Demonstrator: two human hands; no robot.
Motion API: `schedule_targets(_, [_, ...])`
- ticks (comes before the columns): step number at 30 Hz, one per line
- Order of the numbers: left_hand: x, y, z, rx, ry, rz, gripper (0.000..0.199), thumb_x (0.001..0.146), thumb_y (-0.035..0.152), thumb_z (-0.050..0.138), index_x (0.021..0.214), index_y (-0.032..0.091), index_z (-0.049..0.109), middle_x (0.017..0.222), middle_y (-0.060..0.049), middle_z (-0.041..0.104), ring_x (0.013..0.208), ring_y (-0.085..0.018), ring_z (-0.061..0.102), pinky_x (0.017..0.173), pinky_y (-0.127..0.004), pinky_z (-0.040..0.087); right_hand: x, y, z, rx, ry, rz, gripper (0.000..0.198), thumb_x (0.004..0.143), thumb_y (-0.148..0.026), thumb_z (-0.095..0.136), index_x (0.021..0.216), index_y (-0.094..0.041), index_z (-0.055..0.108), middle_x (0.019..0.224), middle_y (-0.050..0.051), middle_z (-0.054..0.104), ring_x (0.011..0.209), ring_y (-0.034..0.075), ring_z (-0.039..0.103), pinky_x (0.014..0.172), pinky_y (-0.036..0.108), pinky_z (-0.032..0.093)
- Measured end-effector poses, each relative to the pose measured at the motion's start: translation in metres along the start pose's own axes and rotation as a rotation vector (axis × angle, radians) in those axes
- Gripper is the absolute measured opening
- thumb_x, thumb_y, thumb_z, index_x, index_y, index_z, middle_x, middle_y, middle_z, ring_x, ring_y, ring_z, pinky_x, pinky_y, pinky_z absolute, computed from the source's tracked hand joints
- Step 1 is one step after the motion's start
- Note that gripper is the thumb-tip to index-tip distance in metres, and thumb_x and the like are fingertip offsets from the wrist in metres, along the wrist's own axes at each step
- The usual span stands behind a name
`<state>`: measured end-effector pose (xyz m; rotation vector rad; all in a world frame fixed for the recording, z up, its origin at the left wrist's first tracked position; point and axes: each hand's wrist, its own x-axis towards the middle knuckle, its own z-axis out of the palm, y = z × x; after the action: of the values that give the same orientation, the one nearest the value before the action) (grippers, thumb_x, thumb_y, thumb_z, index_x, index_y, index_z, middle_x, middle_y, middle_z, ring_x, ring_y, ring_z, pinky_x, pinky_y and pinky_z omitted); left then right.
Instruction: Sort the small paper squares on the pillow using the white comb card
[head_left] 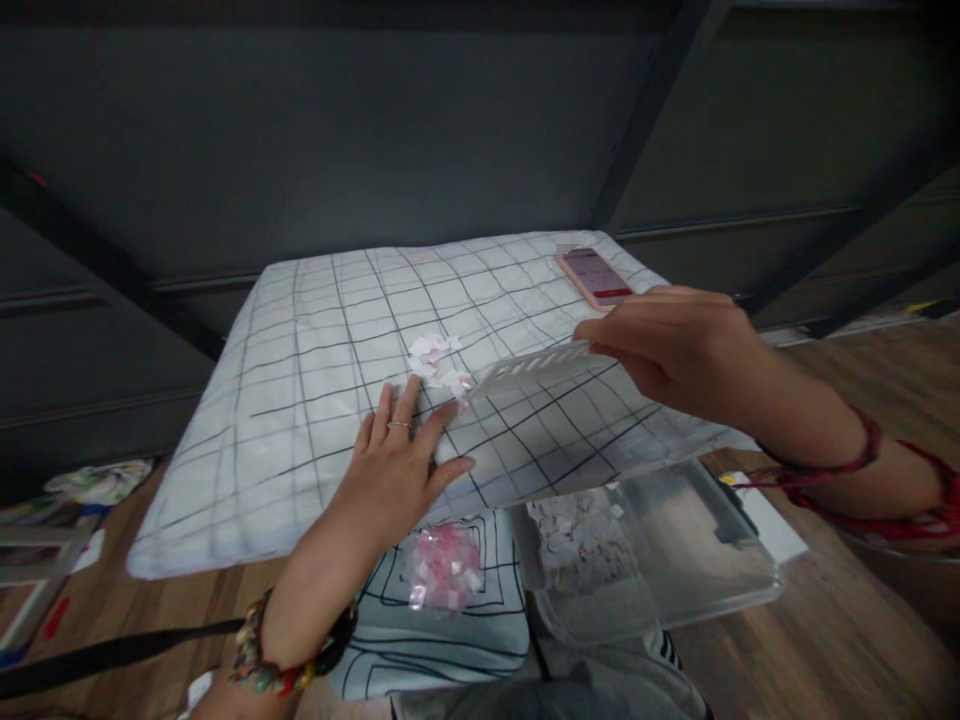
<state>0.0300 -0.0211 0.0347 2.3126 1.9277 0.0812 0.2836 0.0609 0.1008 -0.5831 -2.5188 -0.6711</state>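
My left hand [394,455] rests on a white grid-patterned cloth [322,330], fingers spread, a ring on one finger. Just beyond its fingertips lies a small heap of white paper scraps [431,352] with pinkish marks. Pinched in my right hand [679,345] is a thin white slotted plastic piece [532,368], slanting down to the left. Its lower end is by the scraps, close to my left index finger; whether it touches the cloth I cannot tell.
A phone [596,278] lies at the cloth's far right. Below the near edge are a clear plastic box [709,545] with paper scraps [581,535] in its left part, and pink shiny pieces [444,565] on a pale blue patterned cushion [435,645]. A dark panel [375,130] stands behind.
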Motion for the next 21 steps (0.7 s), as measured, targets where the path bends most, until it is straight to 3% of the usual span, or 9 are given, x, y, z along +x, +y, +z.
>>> schedule_targets(5, [0.001, 0.003, -0.001, 0.012, -0.038, -0.003, 0.054, 0.086, 0.053, 0.044, 0.135, 0.029, 0.041, 0.154, -0.011, 0.013, 0.137, -0.041, 0.004, 0.106, -0.058, 0.023, -0.003, 0.0, -0.001, 0.002, -0.043, -0.006, 0.021, 0.082, -0.008, 0.043, 0.089, -0.02, 0.059, 0.061, -0.002, 0.058, 0.058, 0.012, 0.05, 0.058, 0.025, 0.037])
schedule_targets(11, [0.001, 0.003, 0.001, 0.025, 0.017, -0.012, 0.058, 0.086, 0.056, 0.042, 0.134, 0.025, 0.043, 0.153, -0.013, 0.016, 0.137, -0.042, 0.007, 0.105, -0.058, 0.024, -0.006, 0.0, -0.01, 0.034, -0.045, -0.022, 0.021, 0.081, -0.008, 0.043, 0.091, -0.018, 0.059, 0.064, -0.001, 0.06, 0.06, 0.014, 0.053, 0.058, 0.026, 0.038])
schedule_targets(16, [0.0, 0.002, 0.003, 0.03, 0.013, -0.009, 0.057, 0.087, 0.055, 0.041, 0.135, 0.024, 0.042, 0.153, -0.014, 0.015, 0.138, -0.041, 0.007, 0.105, -0.057, 0.025, -0.002, -0.001, -0.003, -0.023, 0.005, -0.008, 0.024, 0.079, -0.005, 0.042, 0.09, -0.02, 0.058, 0.063, -0.002, 0.059, 0.06, 0.012, 0.051, 0.06, 0.025, 0.037])
schedule_targets(21, [-0.001, 0.0, 0.004, 0.015, 0.016, -0.003, 0.057, 0.086, 0.056, 0.041, 0.135, 0.026, 0.042, 0.153, -0.013, 0.015, 0.137, -0.041, 0.007, 0.105, -0.058, 0.024, -0.001, -0.002, -0.002, -0.027, -0.032, -0.068, 0.025, 0.079, -0.005, 0.042, 0.09, -0.02, 0.059, 0.06, -0.002, 0.054, 0.057, 0.012, 0.045, 0.056, 0.026, 0.034])
